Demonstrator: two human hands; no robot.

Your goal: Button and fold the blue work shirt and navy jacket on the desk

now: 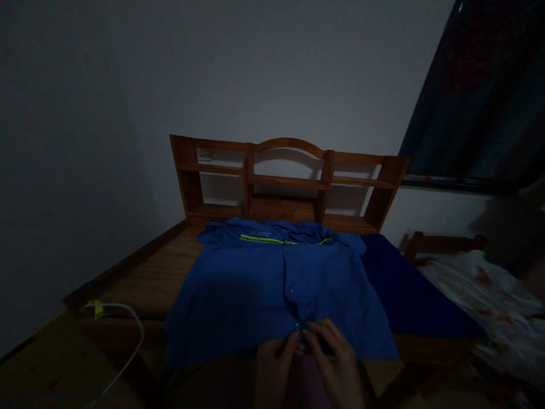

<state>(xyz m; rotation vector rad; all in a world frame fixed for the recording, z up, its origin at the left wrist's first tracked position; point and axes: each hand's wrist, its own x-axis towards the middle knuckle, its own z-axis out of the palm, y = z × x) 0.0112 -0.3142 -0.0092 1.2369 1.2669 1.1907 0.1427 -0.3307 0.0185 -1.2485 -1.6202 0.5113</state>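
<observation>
A blue work shirt point(247, 284) with a lime stripe and lettering across the chest lies front up over the desk, its lower edge hanging past the near side. At the bottom of its front opening, my left hand point(275, 358) pinches the cloth beside a small button point(297, 326). My right hand point(334, 355) grips the placket edge just to the right, fingertips close to the left ones. Higher up the placket another button point(292, 290) shows. Dim light hides exactly how the fingertips sit on the button.
The wooden desk point(157, 272) has a shelf unit point(289, 182) at its back against the wall. Dark blue cloth point(409, 289) lies at the right. A white cable point(136, 318) with a yellow tag hangs off the left front. A chair point(443, 241) and pale bundled fabric point(485, 295) stand right.
</observation>
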